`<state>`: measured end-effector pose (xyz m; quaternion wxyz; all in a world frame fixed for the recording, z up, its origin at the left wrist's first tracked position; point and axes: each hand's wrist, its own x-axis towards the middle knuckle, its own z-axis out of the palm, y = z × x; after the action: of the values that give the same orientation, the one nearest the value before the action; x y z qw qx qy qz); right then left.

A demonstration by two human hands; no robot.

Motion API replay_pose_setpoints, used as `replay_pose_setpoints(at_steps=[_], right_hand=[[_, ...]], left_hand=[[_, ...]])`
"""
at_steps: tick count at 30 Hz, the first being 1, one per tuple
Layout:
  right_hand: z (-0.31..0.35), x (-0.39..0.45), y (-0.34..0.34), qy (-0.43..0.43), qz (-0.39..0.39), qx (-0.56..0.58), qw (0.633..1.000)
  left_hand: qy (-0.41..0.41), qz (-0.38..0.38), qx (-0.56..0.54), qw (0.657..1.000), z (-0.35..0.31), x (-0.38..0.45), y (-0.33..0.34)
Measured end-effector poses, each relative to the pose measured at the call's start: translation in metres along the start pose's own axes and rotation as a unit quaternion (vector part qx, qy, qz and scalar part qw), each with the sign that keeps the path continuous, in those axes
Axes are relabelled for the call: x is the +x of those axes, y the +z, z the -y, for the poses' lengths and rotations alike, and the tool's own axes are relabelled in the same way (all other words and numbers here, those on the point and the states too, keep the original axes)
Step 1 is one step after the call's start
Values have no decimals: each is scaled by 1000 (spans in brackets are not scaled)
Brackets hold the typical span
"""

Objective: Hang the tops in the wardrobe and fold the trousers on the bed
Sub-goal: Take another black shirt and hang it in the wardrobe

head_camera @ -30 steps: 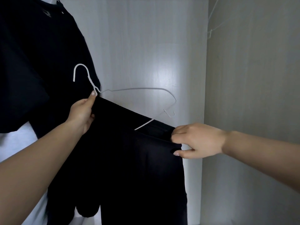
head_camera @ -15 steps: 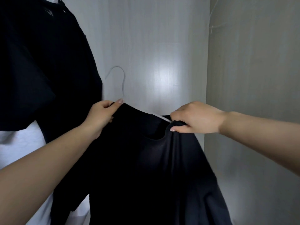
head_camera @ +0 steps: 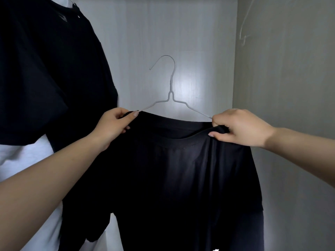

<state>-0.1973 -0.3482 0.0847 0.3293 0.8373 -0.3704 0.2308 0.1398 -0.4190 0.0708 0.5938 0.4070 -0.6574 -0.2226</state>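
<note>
Black short-sleeved fabric top (head_camera: 181,178) hangs between and below both grips | left hand (head_camera: 114,126) pinches its left shoulder | right hand (head_camera: 239,127) pinches right shoulder | thin white wire hanger (head_camera: 171,95) hook upright above collar, between grips

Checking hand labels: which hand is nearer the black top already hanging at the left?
Left. The left hand grips the held top and hanger right beside the hanging top; the right hand grips the far shoulder.
</note>
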Motion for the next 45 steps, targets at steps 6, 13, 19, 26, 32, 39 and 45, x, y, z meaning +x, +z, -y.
replay_pose_setpoints(at_steps=[6, 13, 19, 26, 32, 39, 45], right_hand=[[-8, -5, -1, -34, 42, -13, 998], [12, 6, -12, 254, 78, 319, 910], [26, 13, -25, 283, 129, 618, 722], [55, 58, -9, 267, 68, 774, 570], [99, 100, 5, 312, 56, 696, 645], [125, 149, -17, 247, -53, 682, 686], [134, 223, -40, 178, -130, 631, 744]], left_hand=[[12, -40, 98, 994, 2, 6, -5], [-23, -92, 259, 961, 1, 15, -7], [-51, -74, 273, 958, -7, 27, -4], [-145, 17, 50, 988, -30, 21, 22], [-217, 98, -149, 960, -65, 4, 34], [-158, 66, -140, 975, -120, 7, -10], [-66, 15, -86, 994, -169, 11, -56]])
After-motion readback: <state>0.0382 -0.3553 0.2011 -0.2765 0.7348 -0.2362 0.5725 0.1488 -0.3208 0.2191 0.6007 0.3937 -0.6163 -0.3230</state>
